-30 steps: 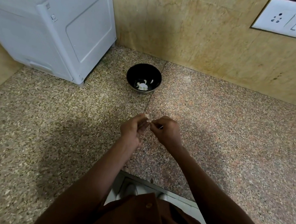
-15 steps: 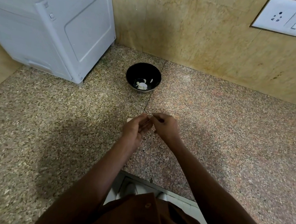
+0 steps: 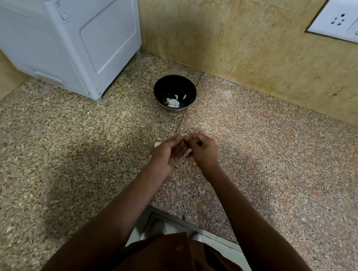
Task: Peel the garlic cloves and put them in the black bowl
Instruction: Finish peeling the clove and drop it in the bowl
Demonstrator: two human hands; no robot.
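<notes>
The black bowl (image 3: 176, 84) stands on the granite counter near the back wall, with a few pale peeled garlic pieces (image 3: 172, 102) in its bottom. In front of it, over the counter's middle, my left hand (image 3: 166, 154) and my right hand (image 3: 202, 152) meet fingertip to fingertip. Both pinch a small garlic clove between them; the clove is almost wholly hidden by the fingers. A pale bit, a garlic clove or skin (image 3: 157, 144), shows just left of my left hand on the counter.
A white appliance (image 3: 63, 28) stands at the back left corner. A white socket plate (image 3: 353, 21) sits on the tiled wall at upper right. The counter's front edge (image 3: 187, 219) runs close under my arms.
Both hands moved slightly forward and closer together, and my fingers have shifted on the clove. A pale piece has come into view left of my left hand.
</notes>
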